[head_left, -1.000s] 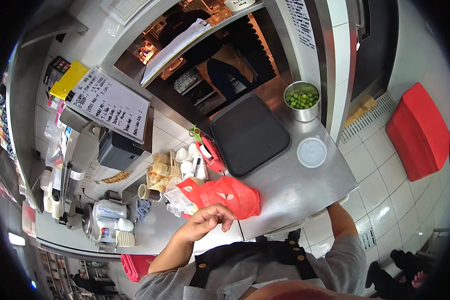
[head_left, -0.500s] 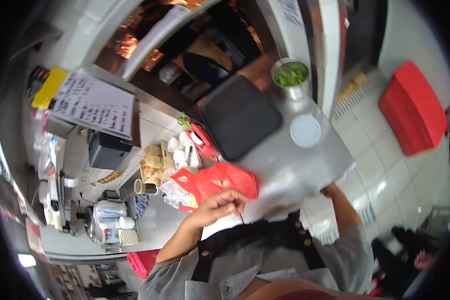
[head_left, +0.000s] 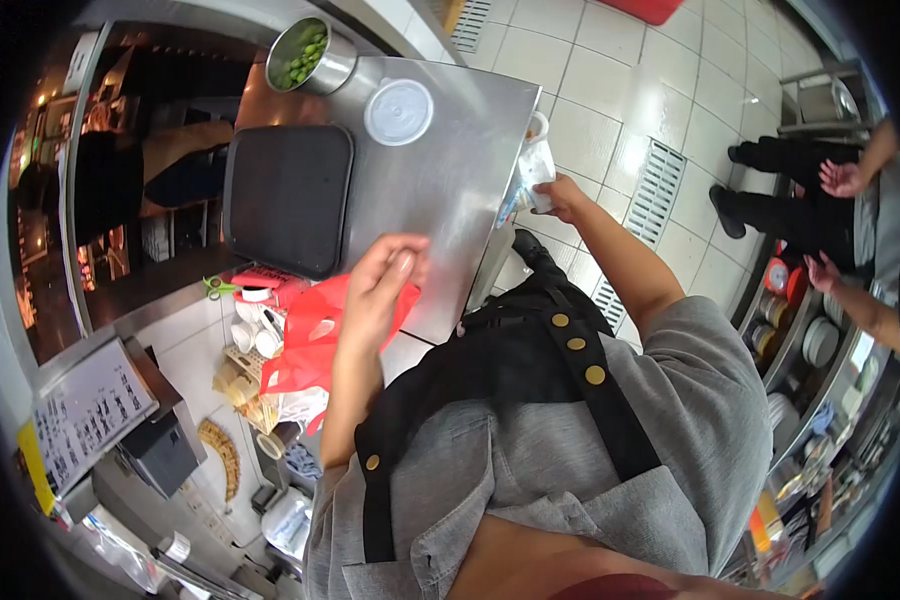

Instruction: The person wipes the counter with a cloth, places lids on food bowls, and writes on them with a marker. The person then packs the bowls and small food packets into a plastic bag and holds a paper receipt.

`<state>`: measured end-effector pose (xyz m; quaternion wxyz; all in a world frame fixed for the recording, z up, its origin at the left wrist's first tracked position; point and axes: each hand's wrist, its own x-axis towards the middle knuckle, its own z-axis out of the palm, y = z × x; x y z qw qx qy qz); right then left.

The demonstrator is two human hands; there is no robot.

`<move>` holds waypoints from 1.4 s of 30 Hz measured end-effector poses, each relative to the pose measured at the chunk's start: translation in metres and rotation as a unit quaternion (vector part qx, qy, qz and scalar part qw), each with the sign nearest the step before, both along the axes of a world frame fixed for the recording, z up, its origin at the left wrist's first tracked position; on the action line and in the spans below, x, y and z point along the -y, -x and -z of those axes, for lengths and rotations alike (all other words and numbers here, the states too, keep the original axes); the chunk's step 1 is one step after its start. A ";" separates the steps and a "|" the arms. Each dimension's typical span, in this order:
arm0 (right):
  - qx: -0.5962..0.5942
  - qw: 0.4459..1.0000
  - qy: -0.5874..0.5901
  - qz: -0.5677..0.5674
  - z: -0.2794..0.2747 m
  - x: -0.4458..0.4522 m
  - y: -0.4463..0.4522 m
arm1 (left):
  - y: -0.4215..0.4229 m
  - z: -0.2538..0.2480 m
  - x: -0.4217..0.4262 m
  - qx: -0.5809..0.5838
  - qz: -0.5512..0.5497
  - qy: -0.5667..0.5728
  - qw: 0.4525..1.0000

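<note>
Beside the right edge of the steel counter (head_left: 460, 150), my right hand (head_left: 562, 198) is closed on a white packet (head_left: 536, 165) with some blue on it. The counter edge is right next to the packet, and its exact kind is unclear. My left hand (head_left: 382, 278) hovers over the near part of the counter, its fingers loosely bent and slightly blurred, with nothing visible in them. Under and behind that hand lies a red plastic bag (head_left: 305, 345). A black tray (head_left: 288, 200) and a round translucent lid (head_left: 399, 112) rest farther back on the counter.
A metal container of green peppers or pods (head_left: 305, 60) stands at the counter's back edge. White cups (head_left: 255, 330) and green-handled scissors (head_left: 220, 288) are at the left. Another person's hand (head_left: 842, 178) shows at the right, near shelves with plates (head_left: 820, 342). A drain grate (head_left: 655, 195) crosses the tiled floor.
My view has swung to the right. My right hand, earlier partly hidden at the counter's corner, now shows with a white packet in it. My left hand remains raised near the red bag.
</note>
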<state>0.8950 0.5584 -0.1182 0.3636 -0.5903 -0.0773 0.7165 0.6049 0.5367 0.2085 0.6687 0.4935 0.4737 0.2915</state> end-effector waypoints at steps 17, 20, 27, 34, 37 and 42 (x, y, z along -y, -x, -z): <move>-0.157 0.960 -0.123 0.197 -0.056 0.072 -0.044 | -0.171 0.203 -0.061 -0.374 0.282 -0.557 0.686; -0.054 0.970 -0.104 0.212 -0.071 0.084 -0.064 | -0.166 0.190 -0.081 -0.438 0.331 -0.369 0.750; -0.059 0.966 -0.162 0.192 -0.105 0.079 -0.057 | -0.156 0.136 -0.087 0.043 0.080 0.148 0.985; -0.021 0.977 -0.204 0.064 -0.110 0.067 -0.029 | -0.154 0.156 -0.065 0.188 0.024 0.179 0.965; 0.061 0.969 -0.192 0.142 -0.108 0.062 -0.021 | -0.130 0.148 -0.075 0.202 -0.125 0.135 0.962; 0.245 0.959 -0.104 0.099 -0.028 0.033 -0.012 | -0.055 0.099 -0.083 0.153 -0.213 0.066 0.963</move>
